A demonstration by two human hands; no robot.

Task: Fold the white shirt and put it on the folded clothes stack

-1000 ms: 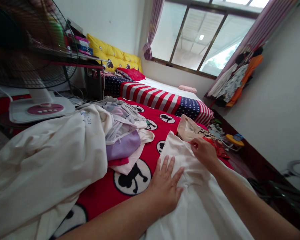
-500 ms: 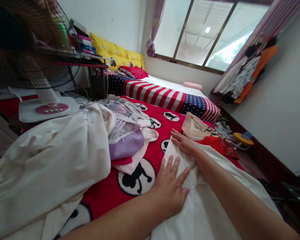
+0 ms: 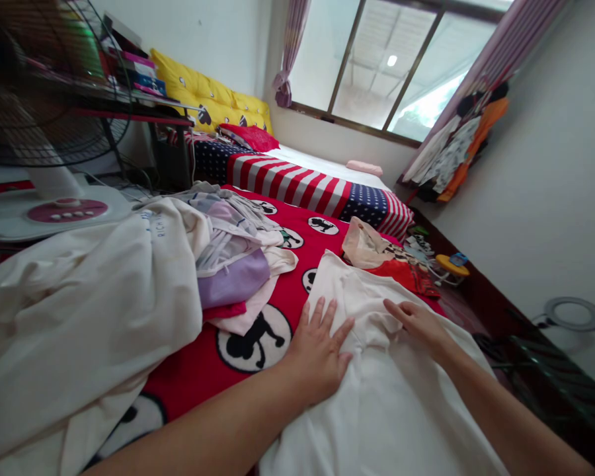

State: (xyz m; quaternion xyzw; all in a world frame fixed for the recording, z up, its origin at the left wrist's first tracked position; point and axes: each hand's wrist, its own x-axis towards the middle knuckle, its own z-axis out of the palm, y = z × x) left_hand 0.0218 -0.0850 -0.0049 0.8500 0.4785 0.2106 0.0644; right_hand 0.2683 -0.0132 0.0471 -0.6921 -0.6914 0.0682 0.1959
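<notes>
Red blanket (image 3: 322, 248) under a white shirt (image 3: 377, 396), both my hands flat on it.

At far left a fan (image 3: 44, 205) stands above a cream heap (image 3: 79, 311) of laundry. At lower centre my left hand (image 3: 317, 354) lies with fingers spread wide, palm pressed on the shirt's left edge, gripping nothing. The shirt runs lengthways away from me, from bottom centre up toward mid-frame. My right hand (image 3: 419, 324), just right of centre, rests open on a fold, fingertips pointing left toward the other hand. Left hand sits nearer me.
</notes>
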